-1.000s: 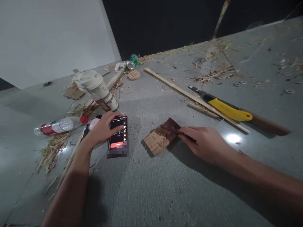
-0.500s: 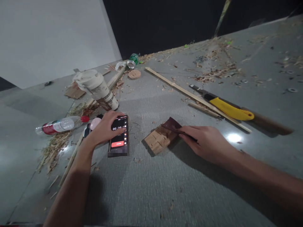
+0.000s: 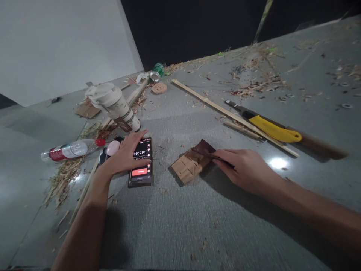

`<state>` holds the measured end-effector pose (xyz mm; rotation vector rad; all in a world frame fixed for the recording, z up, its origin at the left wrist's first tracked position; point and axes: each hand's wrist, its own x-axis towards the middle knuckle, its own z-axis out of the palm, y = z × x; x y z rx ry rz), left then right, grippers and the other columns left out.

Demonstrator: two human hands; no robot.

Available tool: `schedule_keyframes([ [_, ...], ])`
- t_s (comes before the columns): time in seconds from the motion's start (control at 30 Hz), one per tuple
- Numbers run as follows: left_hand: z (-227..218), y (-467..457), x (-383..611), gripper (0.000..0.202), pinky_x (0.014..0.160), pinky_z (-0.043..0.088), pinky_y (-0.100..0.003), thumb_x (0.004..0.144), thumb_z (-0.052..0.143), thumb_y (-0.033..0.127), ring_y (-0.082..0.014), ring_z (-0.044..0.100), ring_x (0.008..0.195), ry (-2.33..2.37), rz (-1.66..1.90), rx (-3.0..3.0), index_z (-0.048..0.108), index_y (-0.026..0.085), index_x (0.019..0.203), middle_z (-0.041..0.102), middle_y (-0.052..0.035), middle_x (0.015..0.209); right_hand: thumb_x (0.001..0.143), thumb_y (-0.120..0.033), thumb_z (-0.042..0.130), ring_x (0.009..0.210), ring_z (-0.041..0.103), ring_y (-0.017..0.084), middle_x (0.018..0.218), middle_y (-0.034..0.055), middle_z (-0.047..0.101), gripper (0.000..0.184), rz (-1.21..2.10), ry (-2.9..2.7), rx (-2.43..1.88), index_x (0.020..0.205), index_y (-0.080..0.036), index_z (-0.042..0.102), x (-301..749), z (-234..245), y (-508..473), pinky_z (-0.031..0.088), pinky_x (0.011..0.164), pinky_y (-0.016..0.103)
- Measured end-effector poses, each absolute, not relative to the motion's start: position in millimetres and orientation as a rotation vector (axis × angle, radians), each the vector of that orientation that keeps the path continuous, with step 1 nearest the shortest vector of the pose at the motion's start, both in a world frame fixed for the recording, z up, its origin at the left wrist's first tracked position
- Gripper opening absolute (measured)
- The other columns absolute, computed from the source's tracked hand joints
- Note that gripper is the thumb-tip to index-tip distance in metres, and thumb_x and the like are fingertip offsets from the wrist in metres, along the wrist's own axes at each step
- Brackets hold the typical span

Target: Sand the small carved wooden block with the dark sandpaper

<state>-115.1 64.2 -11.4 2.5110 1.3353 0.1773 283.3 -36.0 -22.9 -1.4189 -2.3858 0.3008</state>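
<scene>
My left hand [image 3: 124, 155] lies on a black phone [image 3: 141, 165] flat on the grey floor, fingers stretched, thumb over the screen that shows a timer and a red button. My right hand [image 3: 244, 169] rests on the floor to the right, its fingers pinching a thin dark sheet [image 3: 203, 149] that lies over the far end of a small carved wooden block [image 3: 187, 168].
A yellow-handled knife [image 3: 267, 128] and long bamboo strips [image 3: 225, 112] lie beyond my right hand. A tipped paper cup [image 3: 115, 105], plastic bottle [image 3: 70, 149], pink object [image 3: 113, 147], green can [image 3: 156, 72], round wooden disc [image 3: 159, 88] and wood shavings [image 3: 63, 177] lie at left and behind.
My left thumb shifted over the phone screen, which changed from a list to a running timer. My right hand stayed on the dark sheet and block.
</scene>
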Motion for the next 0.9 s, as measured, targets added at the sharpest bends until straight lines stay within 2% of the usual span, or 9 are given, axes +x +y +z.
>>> schedule_keyframes([
  [0.23,-13,64,-116,0.112,0.118,0.034,-0.064,0.078,0.078,0.070,-0.0438,0.039,0.144,1.350,0.127,2.517,0.020,0.031,0.166,0.043,-0.0175,0.152,0.105,-0.027,0.046,0.082,0.077,0.025,0.104,0.0092,0.081,0.029,0.281,-2.389,-1.410,0.117,-0.020,0.071,284,-23,-36,0.051,0.066,0.035],
  [0.4,-14,67,-116,0.090,0.118,0.035,-0.063,0.093,0.060,0.070,-0.0413,0.045,0.141,1.332,0.246,2.482,0.025,0.030,0.165,0.047,-0.0166,0.153,0.105,-0.027,0.046,0.083,0.077,0.025,0.103,0.0090,0.081,0.029,0.282,-2.387,-1.416,0.117,-0.021,0.071,284,-23,-36,0.052,0.066,0.034],
  [0.57,-12,67,-112,0.068,0.115,0.043,-0.056,0.097,0.058,0.064,-0.0355,0.056,0.131,1.420,0.329,2.509,0.047,0.027,0.153,0.058,-0.0125,0.141,0.106,-0.029,0.045,0.082,0.077,0.024,0.102,0.0078,0.081,0.029,0.298,-2.374,-1.401,0.114,-0.023,0.072,284,-25,-36,0.052,0.065,0.034],
  [0.67,-11,66,-111,0.056,0.112,0.046,-0.053,0.100,0.056,0.058,-0.0336,0.059,0.127,1.495,0.371,2.559,0.055,0.026,0.146,0.061,-0.0120,0.134,0.106,-0.029,0.045,0.081,0.076,0.023,0.102,0.0071,0.081,0.029,0.292,-2.370,-1.384,0.113,-0.024,0.072,285,-24,-35,0.051,0.064,0.033],
  [0.8,-8,63,-110,0.055,0.104,0.052,-0.052,0.101,0.054,0.055,-0.0344,0.060,0.123,1.663,0.283,2.610,0.058,0.022,0.144,0.060,-0.0142,0.127,0.106,-0.028,0.045,0.076,0.076,0.023,0.099,0.0069,0.081,0.029,0.247,-2.393,-1.364,0.114,-0.023,0.072,285,-23,-35,0.050,0.061,0.034],
  [0.9,-4,61,-109,0.054,0.100,0.053,-0.050,0.102,0.052,0.055,-0.0338,0.063,0.118,1.775,0.250,2.592,0.058,0.024,0.146,0.060,-0.0142,0.127,0.106,-0.028,0.044,0.076,0.076,0.024,0.099,0.0073,0.081,0.030,0.245,-2.396,-1.359,0.115,-0.022,0.072,284,-22,-34,0.050,0.061,0.034],
])
